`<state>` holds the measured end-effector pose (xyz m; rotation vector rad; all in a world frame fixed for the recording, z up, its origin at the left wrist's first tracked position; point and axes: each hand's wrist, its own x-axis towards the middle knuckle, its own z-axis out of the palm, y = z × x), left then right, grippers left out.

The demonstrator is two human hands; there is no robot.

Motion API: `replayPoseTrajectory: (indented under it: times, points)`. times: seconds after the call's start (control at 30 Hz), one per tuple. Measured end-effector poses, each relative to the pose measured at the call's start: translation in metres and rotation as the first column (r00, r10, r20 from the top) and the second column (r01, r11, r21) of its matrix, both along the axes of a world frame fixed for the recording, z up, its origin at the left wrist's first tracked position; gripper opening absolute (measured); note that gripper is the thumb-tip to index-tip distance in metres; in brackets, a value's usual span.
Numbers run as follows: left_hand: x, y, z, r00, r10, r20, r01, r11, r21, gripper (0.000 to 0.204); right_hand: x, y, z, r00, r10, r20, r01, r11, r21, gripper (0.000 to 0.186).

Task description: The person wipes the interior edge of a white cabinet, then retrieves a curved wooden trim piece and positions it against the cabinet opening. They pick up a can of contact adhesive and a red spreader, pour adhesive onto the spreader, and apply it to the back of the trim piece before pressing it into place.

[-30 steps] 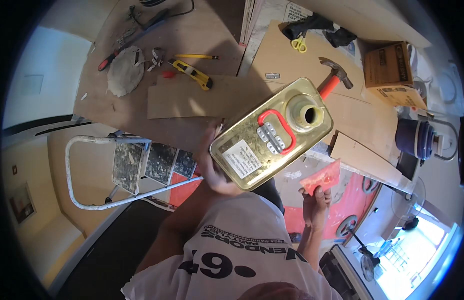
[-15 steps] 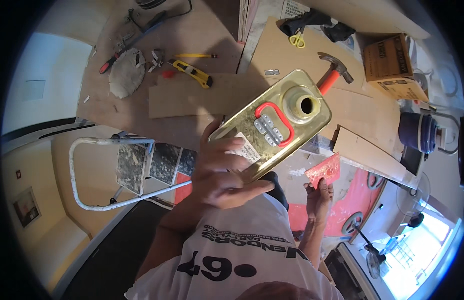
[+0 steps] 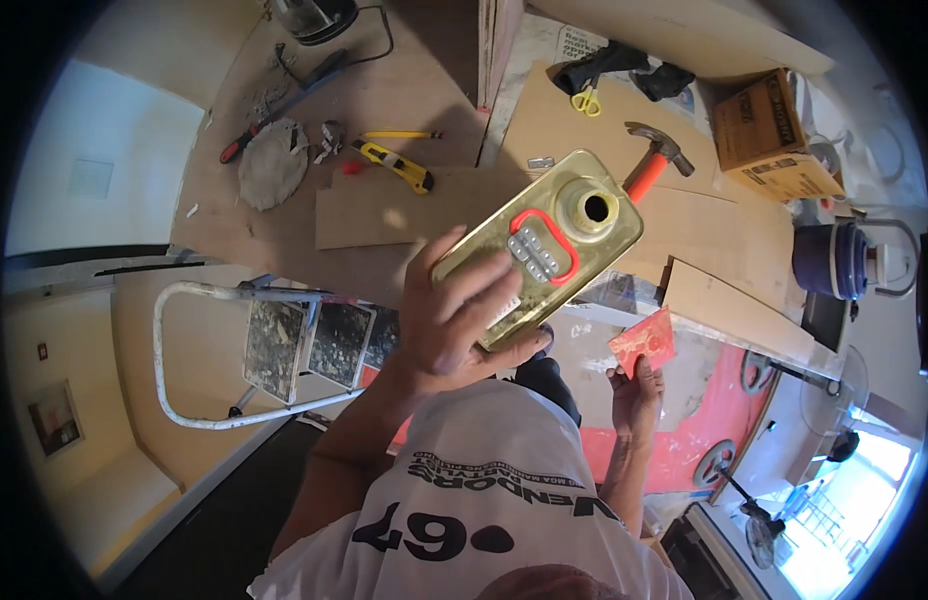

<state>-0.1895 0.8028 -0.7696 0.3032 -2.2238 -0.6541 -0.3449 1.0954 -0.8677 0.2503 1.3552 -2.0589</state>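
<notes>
A metal tin (image 3: 544, 262), gold in colour, is seen from above near the centre, its round spout (image 3: 596, 208) toward 2 o'clock and its red handle (image 3: 567, 255) beside the spout; clock directions are taken from the tin. Of the two hands, the left hand (image 3: 446, 325), at 8 o'clock, is spread with its fingers across the tin's top; whether the tin is gripped or borne by the table (image 3: 434, 85) cannot be told. By the right hand (image 3: 636, 405), between 4 and 5 o'clock, a flat red piece (image 3: 644, 335) is pinched between thumb and fingers, well apart from the tin. A red-handled hammer (image 3: 646, 177) is seen at 2 o'clock, a yellow cutter (image 3: 396, 167) at 10, yellow scissors (image 3: 586, 102) just past 12, and a stepladder (image 3: 276, 345) at 8.
</notes>
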Motion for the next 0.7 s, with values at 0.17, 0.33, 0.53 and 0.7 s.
replayPoseTrajectory:
  times: [0.17, 0.33, 0.53, 0.7]
  points:
    - [-0.015, 0.011, -0.038, 0.904, 0.021, -0.427, -0.027, 1.000, -0.007, 0.075, 0.004, 0.002, 0.002, 0.998, -0.063, -0.017, 0.063, 0.997, 0.047, 0.017]
    - [-0.028, 0.011, -0.047, 0.906, 0.194, -0.377, -0.171, 0.981, 0.095, 0.114, 0.010, 0.023, -0.010, 0.997, -0.074, -0.010, 0.075, 0.996, 0.058, 0.014]
    - [-0.033, 0.008, -0.080, 0.914, 0.286, -0.289, -0.212, 0.942, 0.262, 0.112, 0.020, 0.031, -0.025, 0.989, -0.140, 0.055, 0.130, 0.979, 0.155, 0.008]
    - [-0.016, 0.009, -0.096, 0.933, 0.313, -0.179, -0.232, 0.901, 0.366, 0.111, 0.033, 0.042, -0.033, 0.996, -0.089, 0.023, 0.081, 0.969, 0.233, 0.009]
